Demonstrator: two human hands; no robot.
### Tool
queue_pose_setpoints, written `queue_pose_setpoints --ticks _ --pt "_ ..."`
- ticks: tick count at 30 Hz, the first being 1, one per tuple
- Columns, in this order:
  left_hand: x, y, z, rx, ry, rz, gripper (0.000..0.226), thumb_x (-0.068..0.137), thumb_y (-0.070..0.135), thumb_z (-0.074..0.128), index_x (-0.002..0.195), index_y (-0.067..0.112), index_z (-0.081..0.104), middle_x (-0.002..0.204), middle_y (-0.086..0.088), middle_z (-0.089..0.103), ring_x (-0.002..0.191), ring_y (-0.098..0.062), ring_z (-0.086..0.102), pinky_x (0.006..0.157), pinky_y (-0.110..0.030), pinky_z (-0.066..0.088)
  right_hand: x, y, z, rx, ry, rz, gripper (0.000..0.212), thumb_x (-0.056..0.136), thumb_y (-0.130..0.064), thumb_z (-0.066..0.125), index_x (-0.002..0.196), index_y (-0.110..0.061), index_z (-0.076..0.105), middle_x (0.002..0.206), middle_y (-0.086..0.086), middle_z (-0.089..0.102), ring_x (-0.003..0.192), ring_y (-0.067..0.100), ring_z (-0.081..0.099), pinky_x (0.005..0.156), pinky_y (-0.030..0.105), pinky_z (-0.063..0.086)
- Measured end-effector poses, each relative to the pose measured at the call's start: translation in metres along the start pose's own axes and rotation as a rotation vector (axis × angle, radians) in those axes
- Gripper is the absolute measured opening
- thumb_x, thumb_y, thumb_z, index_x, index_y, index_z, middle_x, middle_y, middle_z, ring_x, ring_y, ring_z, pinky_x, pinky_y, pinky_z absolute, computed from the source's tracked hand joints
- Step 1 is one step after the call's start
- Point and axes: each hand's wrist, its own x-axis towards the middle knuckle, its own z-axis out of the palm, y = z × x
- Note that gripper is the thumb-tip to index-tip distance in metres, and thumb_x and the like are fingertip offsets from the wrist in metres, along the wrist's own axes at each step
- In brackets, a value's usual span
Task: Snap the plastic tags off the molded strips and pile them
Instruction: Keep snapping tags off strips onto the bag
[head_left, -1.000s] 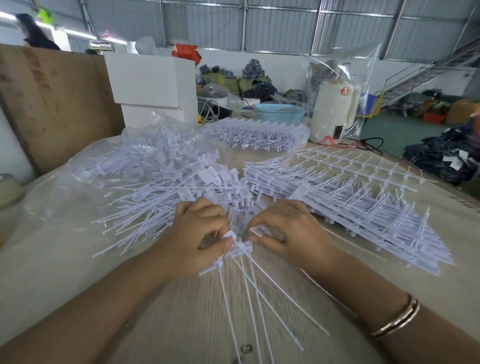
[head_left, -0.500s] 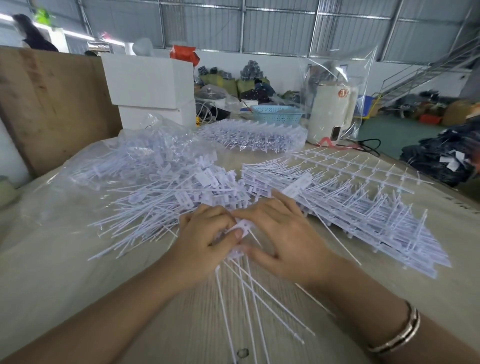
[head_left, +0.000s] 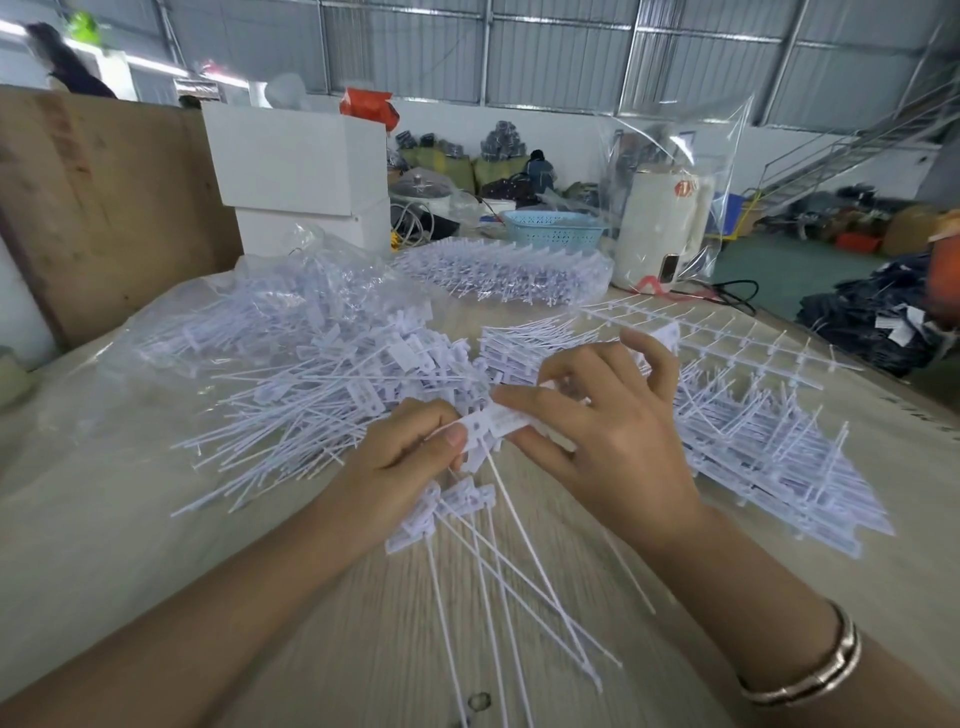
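Left hand (head_left: 400, 457): fingers curled, thumb pressed on the flat head of a tag (head_left: 480, 428), with a bunch of already freed tags (head_left: 467, 514) gripped beneath it, their thin tails fanning toward the viewer over the table (head_left: 104, 545). Right hand (head_left: 608, 431): thumb and forefinger pinching the other end of the same white piece at its head, remaining fingers raised and loosely spread above the stack. Item, tag: white moulded plastic, evidently very light; flat rectangular head, stiff enough to pinch; long slender tail, likely springy and easily bent. Best taken at the head, close to the joint, since the tail offers little purchase and would flex; the joint looks brittle enough to part with a short twist. Orientation: long axis of the held tags runs from the hands toward the near edge, heads up at the fingers, tails pointing down and slightly right. Molded strips (head_left: 753, 415): stacked grid-like to the right of the hands, touching the right fingers' far side. Pile of loose tags (head_left: 322, 379): left and beyond the hands, tails mostly pointing left and toward the near-left. Further bagged stock (head_left: 509, 275) lies behind.
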Motion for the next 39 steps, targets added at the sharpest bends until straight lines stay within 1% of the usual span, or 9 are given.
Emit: queue_pose_setpoints --ticks 10,19,23,25,27,30,32,35,39 --pt "0.004 -0.003 -0.015 0.812 0.026 0.357 0.036 0.089 0.040 0.040 0.072 0.017 0.063 0.079 0.011 0.059 0.089 -0.007 0.043 0.079 -0.035 0.023 -0.003 0.002 -0.002 0.097 -0.301 0.051 0.031 0.088 -0.049 0.045 0.084 -0.035 0.073 0.078 -0.015 0.065 0.080 0.011 0.063 0.097 0.042 0.018" --pt "0.006 0.012 -0.012 0.183 -0.149 0.291 0.036 0.090 0.036 0.044 0.066 0.012 0.054 0.069 -0.005 0.053 0.079 -0.019 0.046 0.078 -0.032 0.035 0.002 -0.002 -0.009 0.277 -0.300 0.059 0.035 0.092 -0.048 0.038 0.095 -0.035 0.070 0.082 -0.016 0.062 0.085 0.006 0.059 0.100 0.045 0.015" --pt "-0.003 0.009 -0.020 -0.320 -0.248 0.033 0.032 0.085 0.021 0.052 0.082 -0.011 0.058 0.079 -0.011 0.054 0.079 -0.023 0.051 0.075 -0.028 0.038 0.005 0.007 -0.014 0.498 -0.262 0.160 0.025 0.093 -0.046 0.038 0.101 -0.046 0.061 0.083 -0.030 0.059 0.093 -0.008 0.054 0.105 0.037 0.010" --pt "-0.003 0.005 -0.030 -0.253 -0.265 -0.006 0.029 0.086 0.018 0.050 0.078 -0.010 0.058 0.082 -0.015 0.056 0.082 -0.021 0.054 0.078 -0.026 0.039 0.003 0.019 -0.021 0.497 -0.202 0.209 0.018 0.092 -0.044 0.041 0.097 -0.048 0.057 0.084 -0.032 0.059 0.094 -0.010 0.053 0.103 0.033 0.009" --pt "0.001 -0.002 -0.036 0.076 -0.279 0.037 0.026 0.086 0.020 0.048 0.066 0.007 0.058 0.079 -0.010 0.057 0.087 -0.014 0.051 0.084 -0.025 0.036 -0.001 0.020 -0.025 0.389 -0.215 0.178 0.018 0.088 -0.045 0.048 0.097 -0.045 0.064 0.089 -0.023 0.063 0.093 0.000 0.057 0.100 0.038 0.013" --pt "0.002 -0.014 -0.033 0.690 -0.261 0.072 0.036 0.085 0.049 0.045 0.070 0.021 0.061 0.087 0.009 0.060 0.100 -0.006 0.046 0.092 -0.034 0.024 -0.006 0.004 -0.018 0.213 -0.265 0.102 0.026 0.080 -0.046 0.053 0.095 -0.037 0.071 0.086 -0.015 0.063 0.088 0.012 0.060 0.095 0.038 0.017" --pt "0.001 -0.014 -0.028 0.883 -0.153 0.136 0.047 0.079 0.062 0.037 0.074 0.023 0.064 0.088 0.016 0.056 0.097 -0.008 0.045 0.083 -0.033 0.020 -0.007 -0.009 -0.010 0.146 -0.284 0.078 0.025 0.079 -0.045 0.053 0.093 -0.036 0.072 0.084 -0.014 0.064 0.086 0.014 0.060 0.095 0.039 0.019" --pt "0.002 -0.005 -0.025 0.787 0.020 0.153 0.033 0.078 0.057 0.038 0.081 0.030 0.056 0.086 0.019 0.052 0.090 -0.006 0.043 0.076 -0.030 0.019 -0.011 -0.017 -0.001 0.103 -0.266 0.064 0.022 0.079 -0.043 0.057 0.095 -0.036 0.071 0.084 -0.014 0.063 0.087 0.014 0.061 0.097 0.042 0.021" --pt "-0.002 -0.002 -0.007 0.434 -0.021 0.116 0.028 0.085 0.053 0.034 0.075 0.037 0.055 0.074 0.017 0.055 0.086 -0.007 0.047 0.082 -0.038 0.029 -0.014 -0.023 0.008 0.081 -0.261 0.038 0.024 0.078 -0.040 0.065 0.100 -0.031 0.068 0.089 -0.014 0.064 0.090 0.014 0.061 0.097 0.043 0.023"
